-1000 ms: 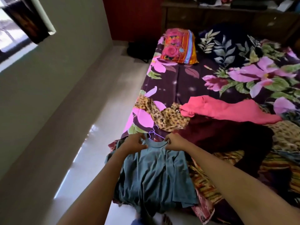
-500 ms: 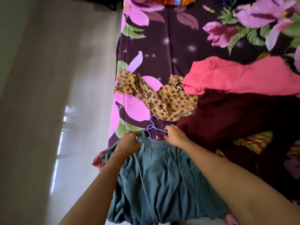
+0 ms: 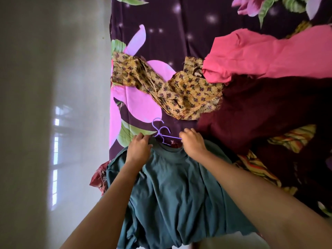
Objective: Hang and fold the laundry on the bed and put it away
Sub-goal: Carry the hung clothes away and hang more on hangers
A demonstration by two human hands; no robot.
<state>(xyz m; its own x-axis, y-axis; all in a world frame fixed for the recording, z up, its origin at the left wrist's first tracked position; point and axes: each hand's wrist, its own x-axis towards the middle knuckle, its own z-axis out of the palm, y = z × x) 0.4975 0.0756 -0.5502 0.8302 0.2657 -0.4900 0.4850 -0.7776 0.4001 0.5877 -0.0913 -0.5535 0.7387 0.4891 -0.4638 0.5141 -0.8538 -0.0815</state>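
Head camera looks down on the bed (image 3: pixel 161 24); a teal T-shirt (image 3: pixel 176 186) lies at 6 o'clock, collar toward 12, hem over the near edge; the left hand (image 3: pixel 139 150) clamps curled fingers on the shoulder cloth at the collar's 9 o'clock side; the right hand (image 3: pixel 194 143) grips the 3 o'clock side likewise; purple hangers (image 3: pixel 158 132) stick out of the neckline; a yellow printed garment (image 3: pixel 179 94), a pink garment (image 3: pixel 269 56) and a maroon garment (image 3: pixel 260 112) lie between 12 and 3.

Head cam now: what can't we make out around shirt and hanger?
Head view:
Purple hanger: arms hidden under teal shirt collar and hands.
Left hand, right hand: fingertips buried in collar.
Shirt hem: past bottom edge.
Pink garment: cut by right edge.
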